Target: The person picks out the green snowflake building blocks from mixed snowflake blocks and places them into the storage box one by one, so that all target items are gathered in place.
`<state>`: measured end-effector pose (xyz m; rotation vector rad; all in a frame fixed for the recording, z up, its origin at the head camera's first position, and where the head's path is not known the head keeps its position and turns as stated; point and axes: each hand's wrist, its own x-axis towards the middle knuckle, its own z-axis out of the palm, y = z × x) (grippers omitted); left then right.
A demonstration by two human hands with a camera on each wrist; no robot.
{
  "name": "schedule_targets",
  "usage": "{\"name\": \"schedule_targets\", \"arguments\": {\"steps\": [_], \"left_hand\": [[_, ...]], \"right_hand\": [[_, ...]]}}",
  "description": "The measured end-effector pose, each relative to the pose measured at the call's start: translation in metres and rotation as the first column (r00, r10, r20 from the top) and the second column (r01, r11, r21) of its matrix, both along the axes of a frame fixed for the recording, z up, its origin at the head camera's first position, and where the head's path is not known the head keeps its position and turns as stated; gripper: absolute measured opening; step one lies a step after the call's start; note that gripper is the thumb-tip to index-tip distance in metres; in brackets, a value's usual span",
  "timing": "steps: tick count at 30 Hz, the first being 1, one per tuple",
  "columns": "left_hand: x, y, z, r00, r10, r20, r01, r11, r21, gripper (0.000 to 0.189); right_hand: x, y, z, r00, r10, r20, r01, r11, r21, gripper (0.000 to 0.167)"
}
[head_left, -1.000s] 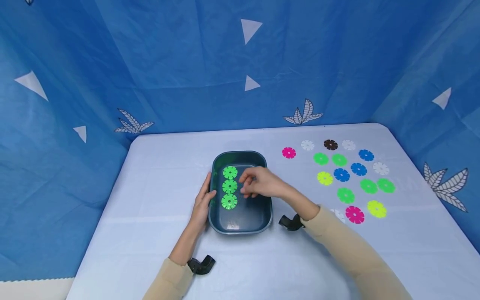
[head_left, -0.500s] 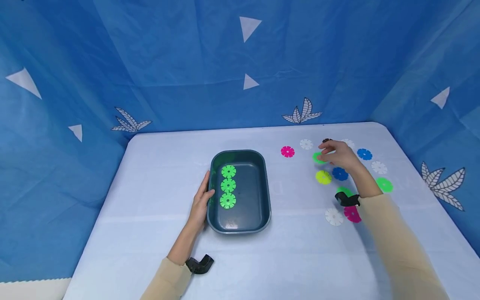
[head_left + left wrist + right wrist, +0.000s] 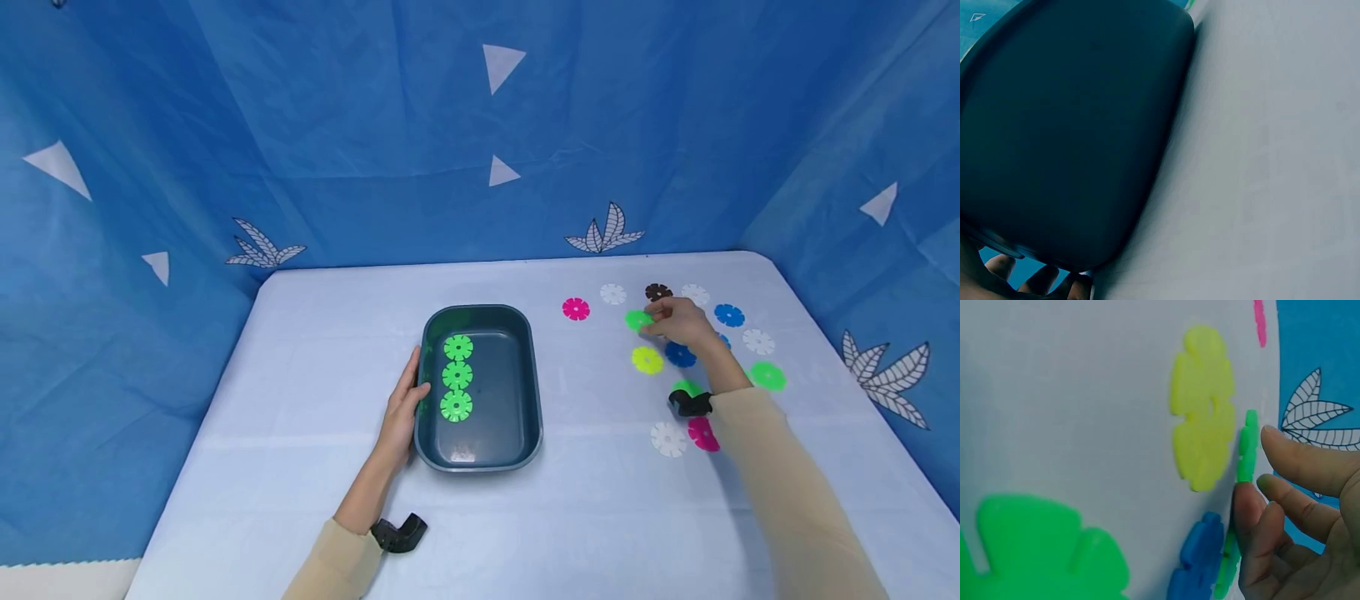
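A dark blue-green plastic tray [image 3: 498, 392] stands mid-table in the head view. Three green notched discs [image 3: 457, 375] lie in a column along its left side. My left hand [image 3: 400, 412] holds the tray's left wall, thumb over the rim and fingers outside. At the right, my right hand [image 3: 678, 321] reaches down to a green notched disc [image 3: 636, 321], its fingertips right at the disc's edge. The right wrist view shows this green disc [image 3: 1248, 447] edge-on beside the spread, bent fingers [image 3: 1300, 459]. A second green disc [image 3: 1225, 572] lies partly behind the hand.
Around the right hand lie more notched discs: yellow [image 3: 647, 360], blue [image 3: 729, 315], pink [image 3: 576, 309], brown [image 3: 658, 292], white [image 3: 668, 439] and green [image 3: 767, 376]. A white cloth covers the table [image 3: 300, 358]. Blue curtain [image 3: 375, 150] hangs behind it.
My right hand has left the space over the tray and moved right to the loose discs; over the last half second it has barely shifted. My left hand keeps its hold on the tray.
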<state>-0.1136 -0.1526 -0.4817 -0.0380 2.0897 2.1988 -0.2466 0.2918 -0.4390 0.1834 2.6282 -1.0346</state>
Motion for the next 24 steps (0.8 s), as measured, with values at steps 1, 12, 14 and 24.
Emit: {"name": "schedule_targets", "arguments": {"steps": [1, 12, 14, 24], "left_hand": [[0.0, 0.0, 0.0, 1.0, 0.002, 0.001, -0.002, 1.0, 0.0, 0.06], [0.0, 0.0, -0.001, 1.0, 0.009, 0.002, -0.009, 1.0, -0.005, 0.06], [0.0, 0.0, -0.001, 1.0, 0.01, 0.006, -0.01, 1.0, -0.007, 0.06], [0.0, 0.001, 0.0, 1.0, 0.004, -0.001, -0.004, 1.0, -0.007, 0.06]], "right_hand": [[0.0, -0.001, -0.002, 1.0, -0.003, -0.006, 0.003, 1.0, 0.013, 0.051], [-0.005, -0.012, -0.01, 0.997, -0.054, -0.051, 0.063, 0.979, 0.196, 0.05], [-0.005, -0.013, -0.009, 0.997, -0.061, -0.047, 0.07, 0.976, 0.205, 0.05], [-0.002, -0.012, -0.002, 0.995, -0.067, -0.077, 0.081, 0.976, 0.2, 0.04]]}}
